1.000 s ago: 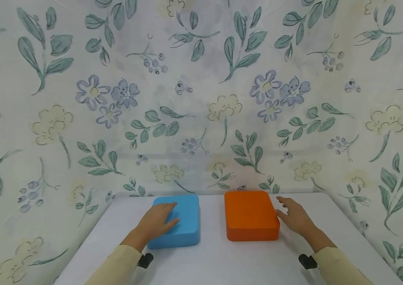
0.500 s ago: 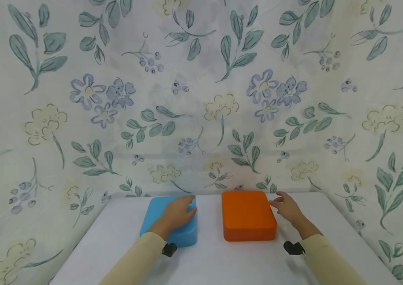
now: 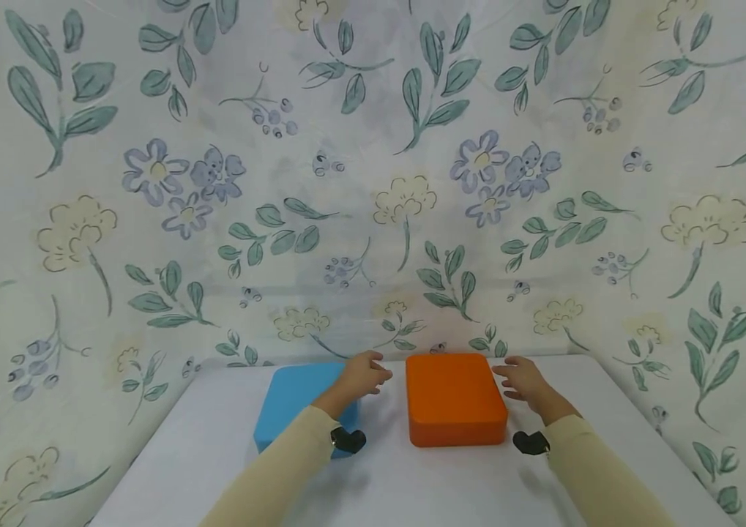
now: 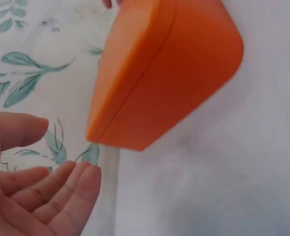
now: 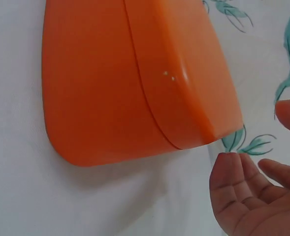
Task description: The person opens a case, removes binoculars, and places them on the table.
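An orange box [image 3: 454, 399] with rounded corners sits on the white table, and a seam below its top edge shows in both wrist views. To its left, past the blue box, is my left hand [image 3: 362, 375], fingers extended toward the orange side with a gap between. My right hand [image 3: 523, 379] hovers at the orange box's right side, fingertips close to its edge. In the left wrist view the left fingers [image 4: 80, 191] are relaxed and hold nothing. The right fingers [image 5: 228, 182] are likewise loosely extended and hold nothing.
A blue box [image 3: 300, 395] stands on the left of the white table [image 3: 412, 490], partly hidden behind my left forearm. Floral cloth [image 3: 373, 183] hangs behind the table and down its sides. A dark band with a camera [image 3: 348, 440] is on my left wrist.
My left hand has moved right, from over the blue box to the space between the boxes. My right hand has come slightly left, alongside the orange box. Both boxes stay in place.
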Demonstrator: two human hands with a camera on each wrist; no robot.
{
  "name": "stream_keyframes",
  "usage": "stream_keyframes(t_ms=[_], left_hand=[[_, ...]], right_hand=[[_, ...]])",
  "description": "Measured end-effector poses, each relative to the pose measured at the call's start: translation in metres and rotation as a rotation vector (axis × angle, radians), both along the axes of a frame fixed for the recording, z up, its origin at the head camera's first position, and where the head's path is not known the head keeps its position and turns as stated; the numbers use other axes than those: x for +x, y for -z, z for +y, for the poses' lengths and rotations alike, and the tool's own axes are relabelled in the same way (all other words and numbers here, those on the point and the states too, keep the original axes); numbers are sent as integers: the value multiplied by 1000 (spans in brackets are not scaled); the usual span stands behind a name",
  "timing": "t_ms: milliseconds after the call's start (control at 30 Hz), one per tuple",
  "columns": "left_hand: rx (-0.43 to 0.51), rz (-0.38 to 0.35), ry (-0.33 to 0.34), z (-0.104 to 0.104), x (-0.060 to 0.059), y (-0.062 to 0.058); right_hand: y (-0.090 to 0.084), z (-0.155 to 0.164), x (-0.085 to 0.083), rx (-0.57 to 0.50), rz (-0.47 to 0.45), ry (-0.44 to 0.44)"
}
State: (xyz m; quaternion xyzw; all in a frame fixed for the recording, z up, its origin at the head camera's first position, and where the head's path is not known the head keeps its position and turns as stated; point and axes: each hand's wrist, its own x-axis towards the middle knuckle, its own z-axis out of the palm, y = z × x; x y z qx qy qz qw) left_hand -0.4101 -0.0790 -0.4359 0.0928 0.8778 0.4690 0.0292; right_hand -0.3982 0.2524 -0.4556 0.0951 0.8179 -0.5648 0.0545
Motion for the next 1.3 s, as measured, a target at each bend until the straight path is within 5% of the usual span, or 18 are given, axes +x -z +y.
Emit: stream_keyframes(t_ms=[200,433,700,1000,1300], left_hand=[[198,-244,-34,19,-2,3],[308,-376,-31,29,-7,12],[576,-561,-83,31,-7,9],[605,-673,-88,26,-9,-4],[623,-730,-108,28,-14,-3]], right_hand=[[-2,0,-4,-54,-43,-11],[1,0,-7,-150,-91,3],[-3,4,-5,-200,-172,12],[-12,7,-8,-207,-223,4],[-10,10,-7,-273,-259,25]])
